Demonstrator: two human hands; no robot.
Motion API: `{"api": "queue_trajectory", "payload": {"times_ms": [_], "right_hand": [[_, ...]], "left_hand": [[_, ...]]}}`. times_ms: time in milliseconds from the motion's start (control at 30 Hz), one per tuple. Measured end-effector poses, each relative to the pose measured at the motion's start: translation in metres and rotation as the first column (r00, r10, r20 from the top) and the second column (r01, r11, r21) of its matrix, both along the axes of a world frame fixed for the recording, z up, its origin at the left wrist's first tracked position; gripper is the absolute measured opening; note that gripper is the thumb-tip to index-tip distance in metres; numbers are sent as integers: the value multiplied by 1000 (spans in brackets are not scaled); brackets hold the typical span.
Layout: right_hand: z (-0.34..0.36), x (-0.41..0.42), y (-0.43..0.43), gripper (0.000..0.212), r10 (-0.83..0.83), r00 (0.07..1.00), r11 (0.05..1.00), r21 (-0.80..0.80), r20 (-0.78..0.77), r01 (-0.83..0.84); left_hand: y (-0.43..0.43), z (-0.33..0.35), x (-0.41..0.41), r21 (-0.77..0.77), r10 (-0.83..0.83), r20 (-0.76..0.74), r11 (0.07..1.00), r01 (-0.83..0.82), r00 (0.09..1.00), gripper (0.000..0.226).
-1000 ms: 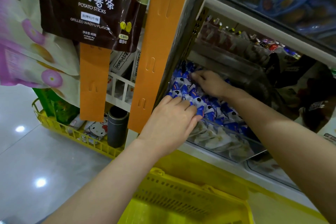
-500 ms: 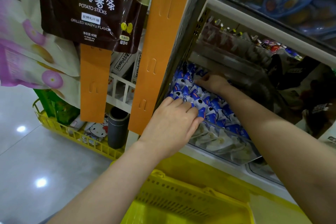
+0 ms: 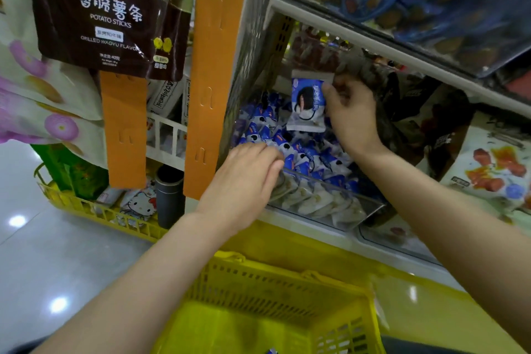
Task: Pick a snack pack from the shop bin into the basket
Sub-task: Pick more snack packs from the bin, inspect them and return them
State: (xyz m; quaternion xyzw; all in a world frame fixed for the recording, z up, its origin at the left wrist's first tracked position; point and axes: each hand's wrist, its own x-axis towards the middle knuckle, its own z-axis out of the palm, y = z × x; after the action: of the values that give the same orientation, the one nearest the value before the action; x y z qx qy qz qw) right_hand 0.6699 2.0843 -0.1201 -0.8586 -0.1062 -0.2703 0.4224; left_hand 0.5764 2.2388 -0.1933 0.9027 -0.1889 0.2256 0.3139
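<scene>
A clear shop bin (image 3: 327,204) on the lower shelf holds several small blue and white snack packs (image 3: 290,146). My right hand (image 3: 352,118) pinches one blue and white snack pack (image 3: 308,103) by its right edge and holds it upright above the pile. My left hand (image 3: 244,181) rests palm down on the bin's front left corner, fingers curled over the packs there; whether it holds one is hidden. The yellow basket (image 3: 275,284) stands below the shelf, near the bottom of the view.
An orange strip (image 3: 212,72) hangs left of the bin, with a brown potato stick bag (image 3: 109,11) beside it. A shelf (image 3: 388,46) of blue packs sits close overhead. Larger bags (image 3: 488,164) lie right of the bin. A yellow rack (image 3: 94,210) stands at floor level, left.
My right hand has risen out of the pile with one snack pack pinched in it. My left hand has stayed at the bin's front corner.
</scene>
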Motion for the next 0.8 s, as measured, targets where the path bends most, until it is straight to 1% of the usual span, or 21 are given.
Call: {"api": "queue_trajectory", "payload": {"times_ms": [67,133,167,233,300,333,367,400,500,567,633,667,733,800], "right_hand": [[4,-33,-4,6,84,996,993,86,23,-85],[1,-67,-7,9,181,982,972,141,58,-188],[-4,-83,-10,13,215,974,962,156,65,-223],[-18,-110,-14,17,274,962,943,189,21,-272],[-38,-131,-15,18,324,942,924,242,-84,-296],[-48,-139,-16,19,340,931,914,281,-135,-293],[-58,-146,-15,20,350,920,902,327,-178,-281],[-66,-152,-15,20,359,908,887,380,-216,-260],[-82,-161,-16,16,407,849,837,509,-337,-199],[-88,-162,-19,10,426,805,845,499,-413,-192],[-92,-162,-23,7,400,796,873,452,-453,-182],[-93,-161,-25,8,389,797,880,442,-461,-174],[-96,-162,-28,14,379,797,887,430,-470,-168],[-98,-163,-32,14,375,798,896,407,-472,-180]], "left_hand": [[-5,6,-12,-253,-11,-54,967,-3,998,21],[-11,13,-24,-430,12,-78,902,-45,997,13],[-13,15,-30,-519,-1,-122,853,-63,993,11],[-17,20,-41,-675,-127,-276,732,-98,953,12],[-21,20,-52,-751,-291,-415,645,-144,862,19],[-24,19,-58,-769,-356,-454,620,-157,816,22],[-27,16,-63,-775,-395,-470,612,-155,789,22],[-30,13,-67,-767,-401,-481,623,-153,779,22],[-34,2,-72,-713,-352,-532,676,-183,770,25],[-36,-6,-73,-669,-336,-553,725,-165,763,25],[-38,-12,-75,-641,-343,-560,757,-132,754,23],[-39,-15,-76,-637,-344,-558,761,-124,755,19],[-42,-20,-77,-634,-323,-560,760,-143,763,7],[-45,-26,-78,-626,-276,-566,758,-186,777,20]]}}
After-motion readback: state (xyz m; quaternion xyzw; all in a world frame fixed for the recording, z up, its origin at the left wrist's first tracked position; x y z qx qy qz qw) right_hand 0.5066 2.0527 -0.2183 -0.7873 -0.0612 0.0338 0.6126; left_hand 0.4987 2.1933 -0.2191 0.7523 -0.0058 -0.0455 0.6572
